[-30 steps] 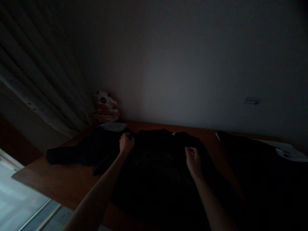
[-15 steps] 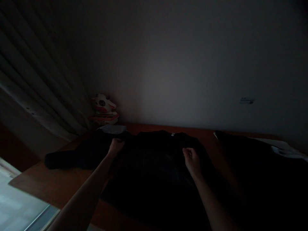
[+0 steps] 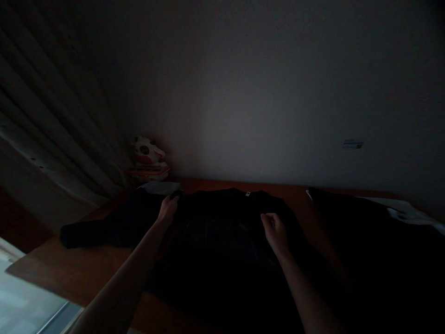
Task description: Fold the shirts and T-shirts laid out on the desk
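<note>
A black long-sleeved top (image 3: 222, 260) lies spread over the wooden table, a small white label (image 3: 248, 194) showing at its neckline. On its left shoulder side, my left hand (image 3: 168, 208) is closed, with dark cloth bunched up at the fingertips. My right hand (image 3: 276, 230) is closed over the right chest side of the top, fingers curled and thumb pressed in. The dim light hides most folds and just how much cloth sits in the right fingers.
A cow-shaped figurine (image 3: 149, 150) stands at the back left by the curtain (image 3: 59, 125). Dark rolled cloth (image 3: 86, 233) lies on the table (image 3: 48, 266) at left. More black cloth (image 3: 375, 250) lies at right, near a pale printed piece (image 3: 410, 216). The wall (image 3: 250, 106) rises behind.
My left hand has tipped upward slightly, raising a bit of dark cloth at its fingertips. My right hand has hardly moved. The whole view has shifted a little.
</note>
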A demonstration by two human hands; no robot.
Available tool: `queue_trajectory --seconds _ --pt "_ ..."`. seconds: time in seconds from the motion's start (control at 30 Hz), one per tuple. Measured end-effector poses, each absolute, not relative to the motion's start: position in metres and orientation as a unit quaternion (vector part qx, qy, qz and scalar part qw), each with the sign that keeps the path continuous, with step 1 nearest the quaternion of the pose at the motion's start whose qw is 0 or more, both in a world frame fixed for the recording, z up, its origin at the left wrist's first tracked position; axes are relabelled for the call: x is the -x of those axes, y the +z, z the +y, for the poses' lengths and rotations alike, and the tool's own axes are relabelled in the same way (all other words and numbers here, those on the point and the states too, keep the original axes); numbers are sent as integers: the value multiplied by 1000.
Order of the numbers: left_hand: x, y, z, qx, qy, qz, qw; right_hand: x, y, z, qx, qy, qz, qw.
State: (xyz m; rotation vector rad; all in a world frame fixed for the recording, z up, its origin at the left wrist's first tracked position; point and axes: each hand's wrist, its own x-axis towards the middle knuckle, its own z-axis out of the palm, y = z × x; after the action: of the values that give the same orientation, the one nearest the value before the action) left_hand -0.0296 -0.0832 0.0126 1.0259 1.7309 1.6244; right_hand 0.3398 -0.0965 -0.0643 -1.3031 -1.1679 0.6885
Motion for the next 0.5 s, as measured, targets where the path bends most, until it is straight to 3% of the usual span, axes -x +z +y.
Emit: queue_trajectory --seconds 0.1,0.23,0.5 --pt "1 17 -95 -517 527 629 245 -340 -64 -97 562 295 -504 586" --pt "-45 14 -119 -806 265 503 167 -340 -63 -98 560 294 -509 583" --pt "-65 -11 -131 -863 124 486 52 -339 -63 -99 562 290 -521 572"
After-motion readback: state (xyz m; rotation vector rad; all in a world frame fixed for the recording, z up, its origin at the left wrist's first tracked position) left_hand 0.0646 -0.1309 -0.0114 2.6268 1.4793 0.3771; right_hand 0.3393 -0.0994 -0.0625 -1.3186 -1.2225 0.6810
